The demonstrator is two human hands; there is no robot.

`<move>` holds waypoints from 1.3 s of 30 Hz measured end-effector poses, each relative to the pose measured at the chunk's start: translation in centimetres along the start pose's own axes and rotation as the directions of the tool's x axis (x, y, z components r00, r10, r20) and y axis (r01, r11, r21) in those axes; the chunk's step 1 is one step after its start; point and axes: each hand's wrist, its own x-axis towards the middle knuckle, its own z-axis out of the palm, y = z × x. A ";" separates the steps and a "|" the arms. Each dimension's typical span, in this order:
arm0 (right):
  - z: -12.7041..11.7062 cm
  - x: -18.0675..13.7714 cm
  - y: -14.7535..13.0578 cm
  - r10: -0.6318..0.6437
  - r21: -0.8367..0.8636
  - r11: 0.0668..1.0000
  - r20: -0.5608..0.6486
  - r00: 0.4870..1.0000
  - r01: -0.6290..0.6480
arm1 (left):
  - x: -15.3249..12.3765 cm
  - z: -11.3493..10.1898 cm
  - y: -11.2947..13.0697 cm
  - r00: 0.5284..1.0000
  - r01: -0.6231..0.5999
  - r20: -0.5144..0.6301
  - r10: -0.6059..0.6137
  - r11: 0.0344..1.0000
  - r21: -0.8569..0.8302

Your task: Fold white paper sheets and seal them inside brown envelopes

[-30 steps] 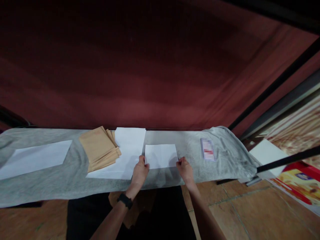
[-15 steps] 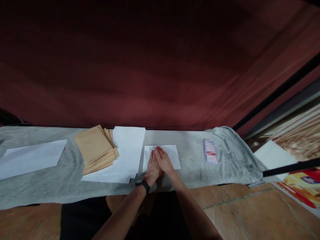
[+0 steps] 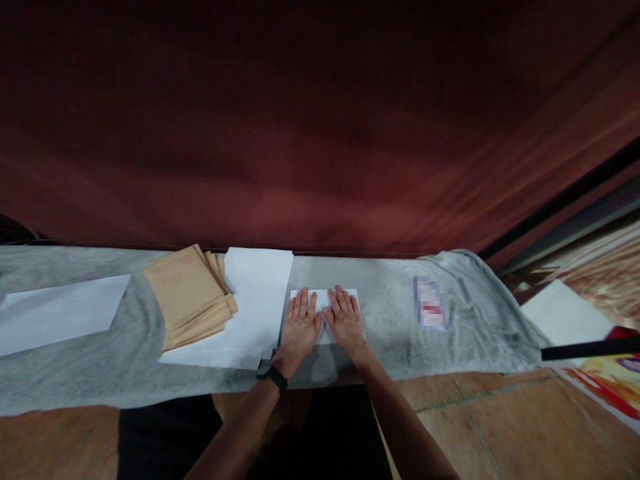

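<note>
A small folded white sheet (image 3: 324, 297) lies on the grey cloth-covered table (image 3: 385, 320). My left hand (image 3: 299, 325) rests flat on its left half, fingers stretched out, a black band on the wrist. My right hand (image 3: 344, 320) lies flat on its right half beside the left one, fingers spread. Both palms press down on the paper and cover most of it.
A larger white sheet (image 3: 253, 307) lies just left of my hands, with a stack of brown envelopes (image 3: 187, 295) partly on it. Another white sheet (image 3: 60, 312) lies far left. A small printed packet (image 3: 430, 305) lies to the right. A dark red curtain hangs behind the table.
My hands went from gripping the sheet's two lower corners to meeting at its middle, and now lie flat side by side, a little further apart. The sheet looks shorter than a second ago.
</note>
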 end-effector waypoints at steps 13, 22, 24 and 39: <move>-0.8 -2.7 2.1 0.119 -0.028 0.992 -0.090 0.989 -0.122 | 0.8 0.8 3.3 0.993 -0.061 0.094 0.066 0.996 -0.061; -0.4 -2.8 2.0 0.137 -0.011 0.990 -0.117 0.984 -0.139 | 1.9 0.8 0.9 0.999 0.003 0.044 -0.002 1.000 -0.028; -0.5 -2.9 2.1 0.148 -0.007 0.989 -0.122 0.981 -0.150 | 0.9 0.5 0.0 1.000 0.025 0.011 -0.024 1.000 -0.020; 0.3 1.5 -5.0 0.043 0.188 0.981 0.051 0.998 -0.052 | -1.1 -1.6 -0.1 0.989 -0.015 0.145 0.007 0.999 0.051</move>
